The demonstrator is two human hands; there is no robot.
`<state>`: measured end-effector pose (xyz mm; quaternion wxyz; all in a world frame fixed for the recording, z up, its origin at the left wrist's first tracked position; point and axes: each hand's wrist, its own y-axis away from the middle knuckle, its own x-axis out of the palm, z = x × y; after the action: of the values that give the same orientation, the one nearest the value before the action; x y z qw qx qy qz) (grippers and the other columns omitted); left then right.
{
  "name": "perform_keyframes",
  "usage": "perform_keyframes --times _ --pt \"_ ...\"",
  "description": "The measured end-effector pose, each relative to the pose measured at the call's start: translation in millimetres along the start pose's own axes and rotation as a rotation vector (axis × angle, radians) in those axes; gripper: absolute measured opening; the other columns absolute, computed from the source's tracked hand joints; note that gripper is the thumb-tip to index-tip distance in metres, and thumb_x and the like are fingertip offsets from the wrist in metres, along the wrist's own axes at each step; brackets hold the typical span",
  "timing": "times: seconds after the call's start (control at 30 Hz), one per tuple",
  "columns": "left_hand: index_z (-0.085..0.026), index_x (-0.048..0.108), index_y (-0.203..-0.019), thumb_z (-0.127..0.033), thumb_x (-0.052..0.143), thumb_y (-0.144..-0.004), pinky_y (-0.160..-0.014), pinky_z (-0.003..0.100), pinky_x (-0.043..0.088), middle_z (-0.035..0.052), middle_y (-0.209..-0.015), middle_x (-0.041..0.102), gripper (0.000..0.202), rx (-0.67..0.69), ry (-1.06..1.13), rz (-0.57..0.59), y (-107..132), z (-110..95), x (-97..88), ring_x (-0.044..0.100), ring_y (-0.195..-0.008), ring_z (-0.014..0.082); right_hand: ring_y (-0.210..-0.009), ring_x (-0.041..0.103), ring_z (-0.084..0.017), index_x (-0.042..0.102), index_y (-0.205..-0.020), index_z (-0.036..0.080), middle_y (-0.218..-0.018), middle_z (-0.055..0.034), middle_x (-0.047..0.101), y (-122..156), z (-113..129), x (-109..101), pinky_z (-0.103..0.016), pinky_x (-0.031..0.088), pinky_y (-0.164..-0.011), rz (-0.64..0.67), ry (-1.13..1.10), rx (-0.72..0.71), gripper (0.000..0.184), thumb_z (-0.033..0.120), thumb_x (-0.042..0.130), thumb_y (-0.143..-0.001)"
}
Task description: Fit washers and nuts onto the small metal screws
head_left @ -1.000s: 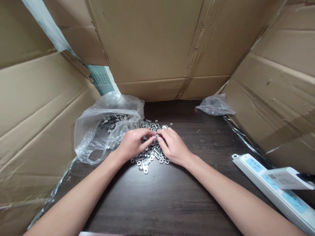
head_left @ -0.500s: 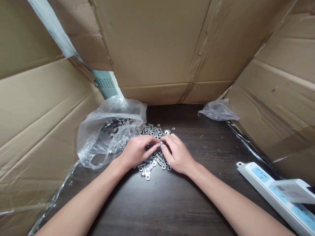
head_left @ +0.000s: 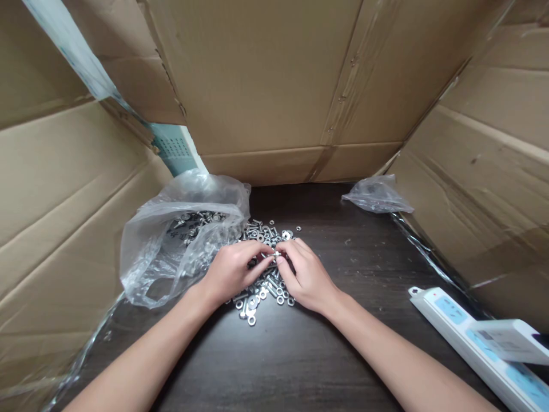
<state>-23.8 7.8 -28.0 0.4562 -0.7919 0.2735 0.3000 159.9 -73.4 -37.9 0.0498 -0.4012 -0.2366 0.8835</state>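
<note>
My left hand (head_left: 231, 269) and my right hand (head_left: 307, 277) meet over a heap of metal hardware, their fingertips nearly touching. Between them is a small silver bolt (head_left: 276, 254), pinched from both sides by thumb and fingers. Its ends are partly hidden, and I cannot make out whether a nut or washer is on it. Below and around the hands lie loose bolts, nuts and washers (head_left: 253, 301) in a silver pile. Left of my left hand, a clear plastic bag (head_left: 139, 252) lies with its mouth open and many assembled-looking bolts (head_left: 199, 223) inside.
A smaller crumpled plastic bag (head_left: 377, 194) lies at the back right of the dark table (head_left: 257, 366). On the right is a white power strip (head_left: 441, 320) with a white plug-in adapter (head_left: 510, 340). Cardboard walls (head_left: 266, 80) enclose the back and both sides.
The view has shifted slightly, so the bags and pile sit a little lower and further left. Both hands keep their pinch on the bolt, with only slight finger movement.
</note>
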Motion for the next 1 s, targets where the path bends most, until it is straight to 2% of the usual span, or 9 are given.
perform_keyframes --times 0.23,0.4,0.77,1.0 --pt "-0.016 0.067 -0.101 -0.023 0.062 -0.096 -0.069 0.024 0.055 0.0024 -0.094 0.074 0.010 -0.024 0.006 -0.015 -0.5 1.8 2.5 0.069 -0.078 0.0132 -0.090 0.053 -0.023 0.054 -0.101 0.019 -0.095 -0.0084 0.063 -0.2 -1.2 0.3 -0.039 0.044 -0.080 0.020 0.048 -0.014 0.015 0.022 0.040 -0.100" --pt "-0.015 0.068 -0.100 -0.024 0.061 -0.096 -0.069 0.024 0.055 0.0029 -0.093 0.074 0.011 0.030 -0.040 -0.032 -0.4 2.4 0.7 0.069 -0.075 0.0122 -0.090 0.052 -0.023 0.056 -0.103 0.018 -0.096 -0.0083 0.064 -1.3 -2.2 1.8 -0.039 0.043 -0.081 0.025 0.060 -0.035 0.018 0.023 0.040 -0.101" --pt "-0.016 0.069 -0.098 -0.024 0.061 -0.096 -0.066 0.023 0.053 0.0019 -0.090 0.074 0.011 -0.030 0.003 0.013 1.5 1.1 -2.5 0.068 -0.073 0.0118 -0.087 0.051 -0.023 0.059 -0.100 0.019 -0.094 -0.0083 0.066 -1.4 -1.6 0.7 -0.039 0.042 -0.081 0.049 0.098 -0.064 0.022 0.024 0.038 -0.102" --pt "-0.017 0.067 -0.099 -0.025 0.059 -0.097 -0.067 0.024 0.053 0.0025 -0.093 0.073 0.012 -0.008 -0.029 0.020 2.8 0.2 -1.3 0.069 -0.078 0.0135 -0.088 0.052 -0.024 0.056 -0.098 0.018 -0.093 -0.0086 0.065 0.0 1.7 0.9 -0.039 0.042 -0.079 0.053 0.117 -0.043 0.017 0.021 0.039 -0.100"
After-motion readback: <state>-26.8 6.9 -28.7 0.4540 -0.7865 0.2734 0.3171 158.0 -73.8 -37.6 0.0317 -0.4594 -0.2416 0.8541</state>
